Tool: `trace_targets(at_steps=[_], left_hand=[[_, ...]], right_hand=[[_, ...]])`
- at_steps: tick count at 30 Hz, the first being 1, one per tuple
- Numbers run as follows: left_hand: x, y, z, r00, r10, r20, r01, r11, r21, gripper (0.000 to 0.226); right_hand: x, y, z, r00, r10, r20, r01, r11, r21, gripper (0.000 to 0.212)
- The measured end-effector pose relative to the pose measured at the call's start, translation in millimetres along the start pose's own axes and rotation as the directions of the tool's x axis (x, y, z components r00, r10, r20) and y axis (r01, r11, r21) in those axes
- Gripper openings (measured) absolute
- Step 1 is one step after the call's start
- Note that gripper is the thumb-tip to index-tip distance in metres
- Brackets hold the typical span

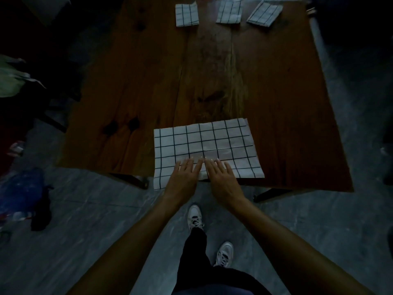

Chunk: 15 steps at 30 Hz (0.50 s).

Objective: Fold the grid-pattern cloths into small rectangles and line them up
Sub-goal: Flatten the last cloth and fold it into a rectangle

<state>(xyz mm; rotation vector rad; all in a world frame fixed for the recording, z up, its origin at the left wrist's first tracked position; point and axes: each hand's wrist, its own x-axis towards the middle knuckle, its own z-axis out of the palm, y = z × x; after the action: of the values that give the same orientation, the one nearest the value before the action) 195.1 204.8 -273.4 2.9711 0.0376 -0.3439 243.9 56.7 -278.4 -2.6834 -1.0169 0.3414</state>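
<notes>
A white cloth with a black grid (204,143) lies spread flat at the near edge of the wooden table (148,81), its near left corner hanging over the edge. My left hand (184,175) and my right hand (221,174) rest side by side on its near middle, palms down, fingers straight. Three folded grid cloths lie in a row at the far edge: one at the left (186,14), one in the middle (229,11), and one at the right (264,13), turned at an angle.
Grey floor surrounds the table, with my shoes (194,216) below the near edge. A green bundle (10,77) and dark blue items (23,192) lie at the left. Dark table legs (136,180) show under the near edge.
</notes>
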Motion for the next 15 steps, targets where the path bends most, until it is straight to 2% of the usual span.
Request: trace_targets(at_steps=[6, 11, 15], left_hand=[[4, 6, -1, 1.000, 0.011, -0.019, -0.012, 1.000, -0.024, 0.067], [3, 4, -1, 0.999, 0.000, 0.051, 0.000, 1.000, 0.010, 0.071], [2, 7, 0, 0.998, -0.022, 0.054, 0.022, 1.000, 0.000, 0.065]], right_hand=[[1, 16, -5, 0.999, 0.001, -0.052, -0.003, 0.999, -0.037, 0.068], [-1, 20, 1, 1.000, -0.009, 0.020, 0.011, 0.997, -0.071, 0.062], [0, 15, 6, 1.000, -0.006, 0.010, 0.007, 0.994, -0.106, 0.058]])
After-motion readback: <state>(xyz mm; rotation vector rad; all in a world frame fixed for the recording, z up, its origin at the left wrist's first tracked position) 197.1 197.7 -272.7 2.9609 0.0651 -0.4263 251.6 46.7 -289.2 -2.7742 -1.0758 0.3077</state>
